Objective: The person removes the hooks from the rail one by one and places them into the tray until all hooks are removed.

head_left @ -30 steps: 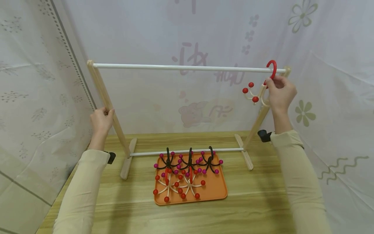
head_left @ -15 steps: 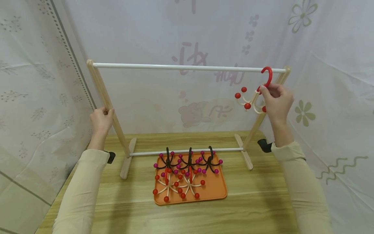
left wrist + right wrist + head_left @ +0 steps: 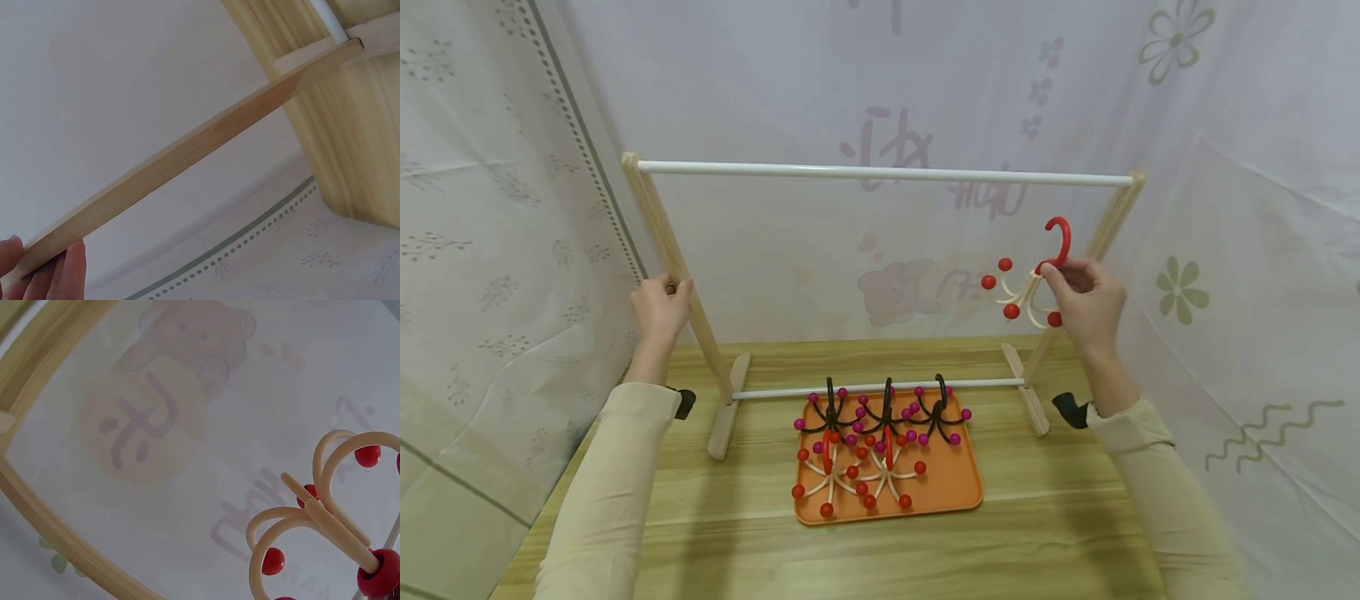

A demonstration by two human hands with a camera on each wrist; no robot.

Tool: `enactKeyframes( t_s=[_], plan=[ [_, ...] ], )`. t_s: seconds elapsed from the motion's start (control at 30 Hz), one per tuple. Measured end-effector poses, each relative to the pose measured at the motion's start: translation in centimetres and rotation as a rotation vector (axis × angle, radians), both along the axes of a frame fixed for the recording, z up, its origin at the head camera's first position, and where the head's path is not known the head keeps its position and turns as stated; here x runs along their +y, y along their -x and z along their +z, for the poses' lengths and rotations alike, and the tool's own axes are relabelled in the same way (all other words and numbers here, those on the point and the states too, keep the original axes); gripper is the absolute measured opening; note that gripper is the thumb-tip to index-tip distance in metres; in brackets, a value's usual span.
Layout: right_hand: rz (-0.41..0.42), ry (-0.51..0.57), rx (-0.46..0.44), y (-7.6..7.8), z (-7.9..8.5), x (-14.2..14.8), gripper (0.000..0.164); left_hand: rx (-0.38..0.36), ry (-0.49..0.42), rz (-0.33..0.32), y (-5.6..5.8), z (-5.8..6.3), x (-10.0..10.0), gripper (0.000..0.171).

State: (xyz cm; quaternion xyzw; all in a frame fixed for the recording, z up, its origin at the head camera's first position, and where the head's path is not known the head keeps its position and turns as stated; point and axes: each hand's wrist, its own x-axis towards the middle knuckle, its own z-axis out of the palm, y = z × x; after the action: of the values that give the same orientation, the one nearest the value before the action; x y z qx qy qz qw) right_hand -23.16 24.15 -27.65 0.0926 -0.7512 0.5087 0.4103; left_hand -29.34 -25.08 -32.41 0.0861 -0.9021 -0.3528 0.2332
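Observation:
My right hand (image 3: 1092, 304) pinches a multi-arm hook hanger (image 3: 1032, 287) at the base of its red hook. Cream curved arms tipped with red balls spread below that hook, and the whole hanger is in the air under the rack's white top rail (image 3: 880, 173), apart from it. The right wrist view shows its cream arms (image 3: 340, 531) up close, the fingers out of sight. At the other side, my left hand (image 3: 661, 308) grips the rack's left wooden post (image 3: 662, 225). Thumb and fingers (image 3: 75, 269) lie on both sides of that post in the left wrist view.
An orange tray (image 3: 951, 492) on the wooden table (image 3: 760, 558) holds several more hangers. Black hangers (image 3: 936, 412) with magenta balls lie at the back, two cream-and-red hangers (image 3: 887, 475) in front. A lower white rail (image 3: 775, 393) joins the rack's feet behind the tray.
The red hook has come off the top rail at its right end. My right hand has carried the hanger down and to the left. The left hand stays on the post.

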Motion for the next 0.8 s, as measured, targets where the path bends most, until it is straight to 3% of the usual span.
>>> enactKeyframes(
  t_s=[0.27, 0.47, 0.8],
  plan=[
    [0.074, -0.005, 0.015, 0.0, -2.9, 0.0, 0.016, 0.004, 0.006, -0.005, 0.0, -0.1, -0.1, 0.033],
    [0.096, -0.031, -0.026, -1.8, -3.5, -1.3, 0.015, -0.009, -0.001, -0.019, 0.0, 0.0, 0.0, 0.033],
    [0.096, -0.075, -0.07, -3.0, -6.2, -1.8, 0.014, 0.009, 0.007, -0.008, 0.0, 0.1, 0.0, 0.032]
  ],
)
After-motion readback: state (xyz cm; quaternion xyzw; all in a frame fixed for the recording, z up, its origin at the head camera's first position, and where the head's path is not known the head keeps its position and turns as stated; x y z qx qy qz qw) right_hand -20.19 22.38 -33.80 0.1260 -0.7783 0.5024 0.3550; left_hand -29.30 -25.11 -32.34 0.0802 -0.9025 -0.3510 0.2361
